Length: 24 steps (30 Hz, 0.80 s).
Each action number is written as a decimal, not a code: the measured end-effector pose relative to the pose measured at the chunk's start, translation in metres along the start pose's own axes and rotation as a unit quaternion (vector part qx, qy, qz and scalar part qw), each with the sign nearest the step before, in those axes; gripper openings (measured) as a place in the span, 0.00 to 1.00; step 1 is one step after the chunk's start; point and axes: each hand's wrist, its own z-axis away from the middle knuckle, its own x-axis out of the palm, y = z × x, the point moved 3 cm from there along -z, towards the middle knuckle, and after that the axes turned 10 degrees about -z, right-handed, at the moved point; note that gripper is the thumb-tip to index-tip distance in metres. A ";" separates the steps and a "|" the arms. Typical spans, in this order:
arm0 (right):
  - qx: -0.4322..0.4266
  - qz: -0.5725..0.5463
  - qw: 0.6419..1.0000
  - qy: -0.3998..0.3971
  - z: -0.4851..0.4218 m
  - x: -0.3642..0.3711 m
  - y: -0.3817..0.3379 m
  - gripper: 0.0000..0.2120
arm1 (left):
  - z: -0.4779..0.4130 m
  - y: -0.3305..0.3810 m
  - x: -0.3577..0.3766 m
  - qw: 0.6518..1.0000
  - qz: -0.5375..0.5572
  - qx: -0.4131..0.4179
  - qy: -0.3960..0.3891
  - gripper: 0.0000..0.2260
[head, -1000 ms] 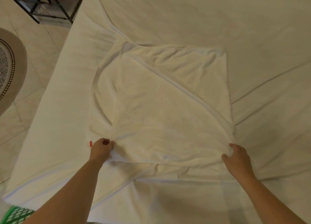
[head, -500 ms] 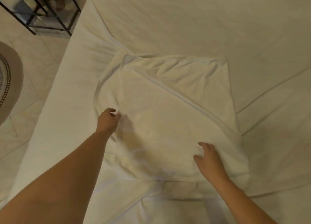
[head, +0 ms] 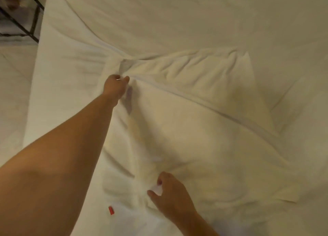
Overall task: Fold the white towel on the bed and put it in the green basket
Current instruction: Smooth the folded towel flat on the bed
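The white towel (head: 198, 129) lies spread on the bed, one layer folded over another along a diagonal hem. My left hand (head: 115, 86) reaches far out and pinches the towel's far left corner. My right hand (head: 170, 196) pinches a bunch of the towel's cloth near its front left part. A small red tag (head: 111, 210) shows at the towel's near left edge. The green basket is out of view.
The bed's white sheet (head: 177, 19) is creased around the towel. The bed's left edge (head: 33, 86) drops to a pale tiled floor (head: 12, 94). A black metal frame (head: 21, 23) stands on the floor at the top left.
My left hand has moved from the towel's left side up to its far left corner and gripped it. My right hand has shifted left and closed on the cloth.
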 end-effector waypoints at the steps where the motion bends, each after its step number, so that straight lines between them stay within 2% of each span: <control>1: 0.006 0.023 1.000 -0.002 -0.001 0.011 -0.003 0.18 | -0.007 0.000 0.001 1.000 -0.004 -0.002 0.003 0.29; 3: 0.008 0.088 0.996 0.019 -0.005 0.029 -0.003 0.22 | -0.018 -0.001 0.003 1.000 -0.009 -0.002 0.012 0.26; 6: 0.009 0.150 0.988 0.043 -0.009 0.043 -0.006 0.17 | -0.030 -0.005 0.003 0.999 -0.005 -0.016 0.033 0.21; 8: 0.014 0.177 0.982 0.060 -0.013 0.045 -0.008 0.15 | -0.033 -0.004 0.001 0.998 -0.015 -0.022 0.056 0.22; 10: 0.035 0.185 0.980 0.068 -0.015 0.044 -0.011 0.16 | -0.033 -0.001 0.001 0.998 -0.016 -0.021 0.059 0.21; 14: 0.072 0.187 0.978 0.062 -0.019 0.044 -0.019 0.23 | -0.036 -0.002 0.003 0.999 0.014 -0.041 0.025 0.08; 18: 0.086 0.213 0.972 0.056 -0.027 0.048 -0.025 0.25 | -0.037 -0.004 -0.007 0.998 0.027 -0.043 0.037 0.05; 20: 0.088 0.221 0.970 0.047 -0.029 0.051 -0.026 0.23 | -0.037 -0.004 -0.010 0.998 0.039 -0.034 0.041 0.05; 24: 0.068 0.222 0.971 0.048 -0.029 0.050 -0.028 0.12 | -0.038 -0.006 -0.017 0.997 0.052 -0.005 0.054 0.09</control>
